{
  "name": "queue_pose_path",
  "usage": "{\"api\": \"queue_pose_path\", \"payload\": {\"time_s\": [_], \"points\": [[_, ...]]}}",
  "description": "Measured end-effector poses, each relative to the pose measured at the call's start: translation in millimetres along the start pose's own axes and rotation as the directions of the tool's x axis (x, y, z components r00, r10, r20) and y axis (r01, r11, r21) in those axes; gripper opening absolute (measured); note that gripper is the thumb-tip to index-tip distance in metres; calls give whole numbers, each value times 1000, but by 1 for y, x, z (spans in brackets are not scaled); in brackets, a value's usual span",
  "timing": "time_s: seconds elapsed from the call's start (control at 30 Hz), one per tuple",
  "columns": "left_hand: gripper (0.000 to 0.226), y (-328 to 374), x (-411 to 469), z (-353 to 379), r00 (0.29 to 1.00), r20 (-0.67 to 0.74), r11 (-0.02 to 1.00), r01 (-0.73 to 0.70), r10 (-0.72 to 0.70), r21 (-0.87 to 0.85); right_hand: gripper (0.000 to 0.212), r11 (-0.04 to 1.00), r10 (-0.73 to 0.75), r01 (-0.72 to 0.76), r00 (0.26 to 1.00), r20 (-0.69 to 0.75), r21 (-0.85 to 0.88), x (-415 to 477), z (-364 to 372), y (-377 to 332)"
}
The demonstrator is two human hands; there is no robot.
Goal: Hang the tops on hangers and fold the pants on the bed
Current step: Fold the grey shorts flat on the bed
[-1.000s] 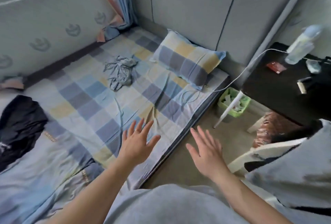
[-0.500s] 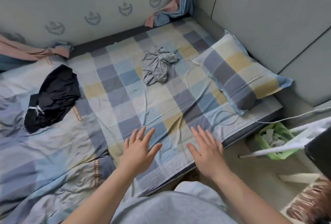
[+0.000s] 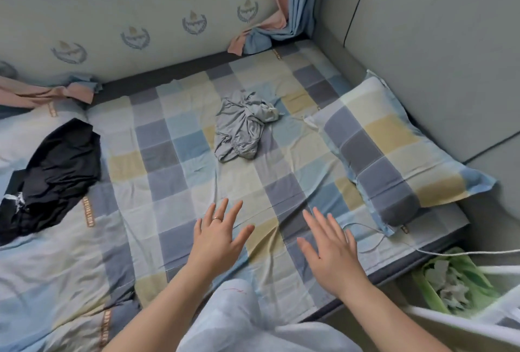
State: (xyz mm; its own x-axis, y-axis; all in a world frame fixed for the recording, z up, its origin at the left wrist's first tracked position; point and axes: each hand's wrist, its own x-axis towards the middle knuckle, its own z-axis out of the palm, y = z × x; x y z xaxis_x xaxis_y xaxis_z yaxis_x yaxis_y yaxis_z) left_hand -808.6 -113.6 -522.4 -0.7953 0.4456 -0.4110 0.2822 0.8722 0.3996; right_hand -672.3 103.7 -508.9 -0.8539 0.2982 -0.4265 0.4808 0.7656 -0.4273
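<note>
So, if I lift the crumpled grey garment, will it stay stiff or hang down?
The grey garment probably hangs limp: it lies crumpled in soft folds. It looks thin, so likely light. Pushed on the checked sheet, it should bunch, not slide.

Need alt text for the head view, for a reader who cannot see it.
Two empty hands with straight fingers, the left hand and the right hand, are spread over a checked bed sheet. Beyond them a crumpled grey garment lies mid-bed and a black garment at the left, with a checked pillow at the right.
</note>
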Motion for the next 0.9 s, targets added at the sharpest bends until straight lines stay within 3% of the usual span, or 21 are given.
{"api": "queue_pose_path", "payload": {"time_s": [0.27, 0.47, 0.63, 0.83, 0.9], "points": [[73, -56, 184, 20, 1000, 24, 1000, -14, 13, 3, 61, 997, 60, -61, 998, -31, -41, 180, 26, -4], [68, -93, 290, 15, 996, 74, 998, 59, -57, -32, 61, 993, 110, -107, 992, 56, -46, 284, 32, -27], [68, -106, 420, 45, 995, 9, 993, 99, -98, -58, 59, 995, 23, -15, 997, 78, -96, 411, 38, -9], [69, -151, 672, 79, 945, -183, 956, 241, -270, -164, 63, 965, -178, 180, 984, 28, -191, 667, 72, 7], [70, -174, 728, 109, 923, -258, 957, 291, -286, -20, 63, 954, -246, 236, 969, -36, -188, 748, 79, 7]]}}
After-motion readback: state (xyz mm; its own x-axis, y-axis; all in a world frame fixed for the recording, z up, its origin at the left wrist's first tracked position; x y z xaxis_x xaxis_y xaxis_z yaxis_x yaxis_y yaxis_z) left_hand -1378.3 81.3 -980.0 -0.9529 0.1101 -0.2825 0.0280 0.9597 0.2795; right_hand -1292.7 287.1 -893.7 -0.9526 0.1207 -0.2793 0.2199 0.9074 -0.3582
